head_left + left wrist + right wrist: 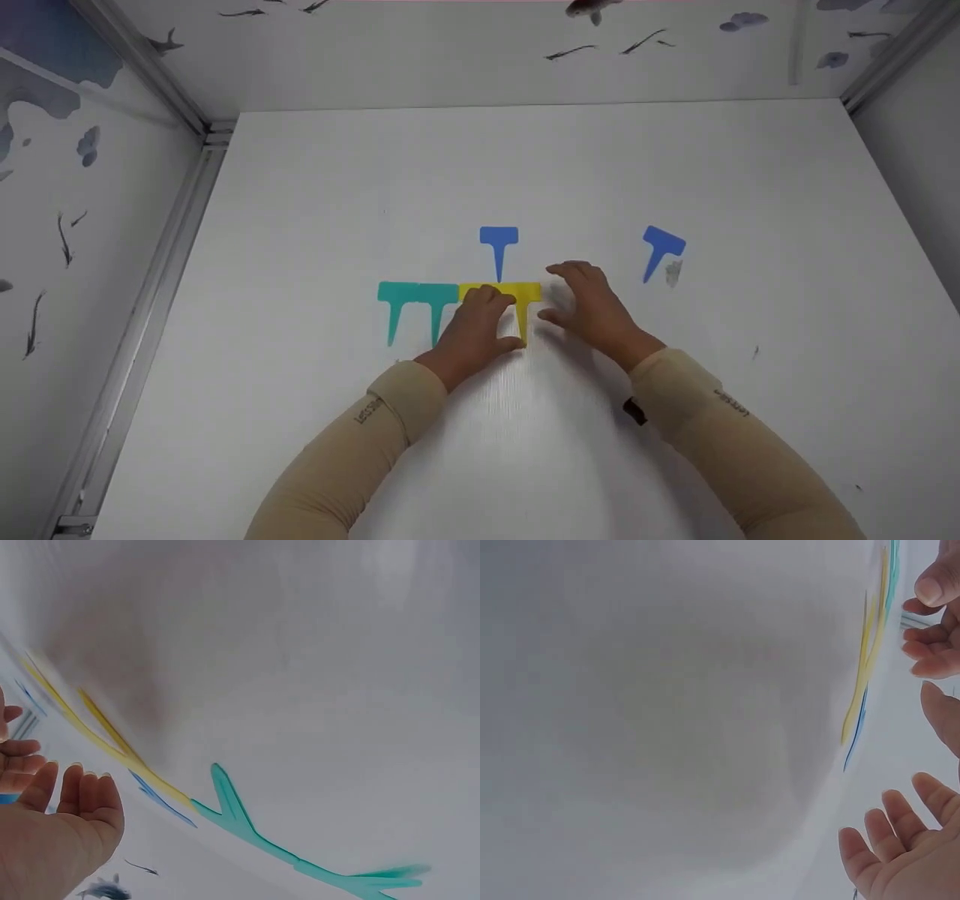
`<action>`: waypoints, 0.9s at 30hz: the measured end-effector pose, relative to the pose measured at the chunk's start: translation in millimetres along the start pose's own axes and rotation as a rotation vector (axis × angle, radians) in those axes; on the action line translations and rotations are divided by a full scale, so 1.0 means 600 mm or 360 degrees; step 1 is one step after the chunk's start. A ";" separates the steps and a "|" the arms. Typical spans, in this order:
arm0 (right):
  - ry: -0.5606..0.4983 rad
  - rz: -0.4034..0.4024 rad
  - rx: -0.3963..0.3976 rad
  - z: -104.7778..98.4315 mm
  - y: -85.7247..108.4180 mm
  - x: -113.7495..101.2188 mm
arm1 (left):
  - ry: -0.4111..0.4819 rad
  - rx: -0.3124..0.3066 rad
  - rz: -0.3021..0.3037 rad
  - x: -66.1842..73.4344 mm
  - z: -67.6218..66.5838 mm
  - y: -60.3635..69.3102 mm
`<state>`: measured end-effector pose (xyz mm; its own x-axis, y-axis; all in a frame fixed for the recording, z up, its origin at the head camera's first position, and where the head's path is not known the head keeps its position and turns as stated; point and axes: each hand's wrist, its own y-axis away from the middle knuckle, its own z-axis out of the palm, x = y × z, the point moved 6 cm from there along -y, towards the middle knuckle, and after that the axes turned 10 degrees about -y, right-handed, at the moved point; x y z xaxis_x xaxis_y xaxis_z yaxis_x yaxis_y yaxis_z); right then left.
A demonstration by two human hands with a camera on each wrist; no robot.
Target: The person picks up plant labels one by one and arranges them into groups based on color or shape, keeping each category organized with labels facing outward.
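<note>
Two teal T-shaped pieces [400, 292] and two yellow ones [529, 292] lie side by side in a row, their stems toward the person. Over the yellow part of the row is the left hand [472, 330], fingers loosely bent, hiding one yellow stem; whether it touches the pieces I cannot tell. Just right of the row the right hand [596, 311] hovers with fingers spread and nothing between them. A blue T piece [499, 235] stands above the row, its tip near the yellow heads. In the left wrist view the teal pieces [255, 832] and yellow pieces [127, 757] show edge-on.
Another blue T piece [664, 241] lies tilted at the right, beside a small grey mark [673, 273]. The white table [337, 187] is bordered by panels with fish and plant prints at the back and left, with a metal frame rail [157, 300] along the left.
</note>
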<state>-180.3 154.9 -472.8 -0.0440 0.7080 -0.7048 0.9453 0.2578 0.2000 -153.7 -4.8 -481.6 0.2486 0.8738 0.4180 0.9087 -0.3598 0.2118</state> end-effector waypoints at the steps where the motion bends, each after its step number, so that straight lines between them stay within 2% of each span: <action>1: 0.0001 -0.0007 0.0007 -0.003 0.002 0.001 | 0.0003 0.0001 0.0007 0.001 0.001 -0.001; 18: -0.0001 0.0026 0.0047 -0.047 0.028 0.053 | -0.0102 -0.0052 0.0042 0.013 0.024 -0.007; 27: -0.0004 -0.0066 0.0121 -0.094 0.037 0.098 | -0.0108 0.0015 0.0121 0.010 0.026 -0.005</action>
<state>-180.3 239.6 -471.5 -0.0830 0.6959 -0.7133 0.9645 0.2361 0.1181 -149.5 6.8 -493.3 0.3387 0.8644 0.3717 0.8895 -0.4230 0.1731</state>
